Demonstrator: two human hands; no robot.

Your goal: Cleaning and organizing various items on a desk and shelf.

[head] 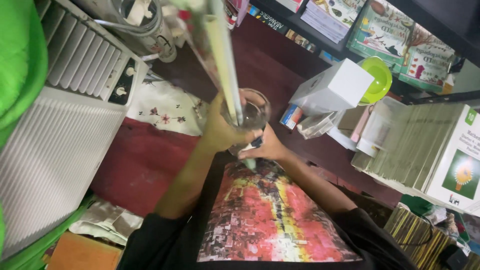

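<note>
Hands: both raised close to cam, arms bent up from black sleeves, meeting at one spot over the chest.
L hand (pixel 220 131): fingers curled round side of clear glass (pixel 251 114), holding it upright-ish; forearm ran down-left to the elbow.
R hand (pixel 270 146): closed on a small pale-green item w/ dark part (pixel 251 159), just under the glass; what it is, can't tell. Forearm ran down-right.
Glass: between the two hands, L hand on its left, R hand below-right; looked clear, contents not readable.
Pale tube (pixel 225 60): long, blurred, ran from top of view down into/over glass mouth, touching L hand's thumb side; can't tell which hand, if any, gripped it.
Shirt print (pixel 270 210): red/yellow/pink panel, right below both hands.
Left of L arm: white ribbed appliance w/ knobs (pixel 65 115), floral cloth (pixel 165 107) near it, red surface (pixel 145 160) under.
Right of R hand: white box (pixel 332 90), lime-green bowl (pixel 377 77) behind it, stacked books (pixel 420 150) further right, well apart from hands.
</note>
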